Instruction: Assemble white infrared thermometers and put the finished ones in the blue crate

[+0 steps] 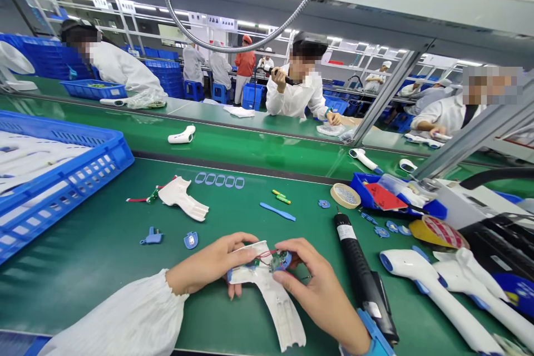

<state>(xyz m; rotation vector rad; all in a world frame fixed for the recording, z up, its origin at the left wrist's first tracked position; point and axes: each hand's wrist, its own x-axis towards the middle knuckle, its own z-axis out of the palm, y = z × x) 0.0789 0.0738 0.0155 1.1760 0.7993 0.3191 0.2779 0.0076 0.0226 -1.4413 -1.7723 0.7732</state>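
Thermometer shell (277,306), white plastic, sits on the green workbench (92,289) at near middle, its long axis running with the handle toward the near right and its head end under both hands. Left hand (208,261) curls closed around that head end. Right hand (317,283) pinches a small circuit board (279,261) with red wires. Just right lies a black cylindrical power tool (359,261), its white label unreadable. Farther off are a masking-tape roll (345,196), white thermometer bodies (434,283) at right, and a blue crate (62,178) at left.
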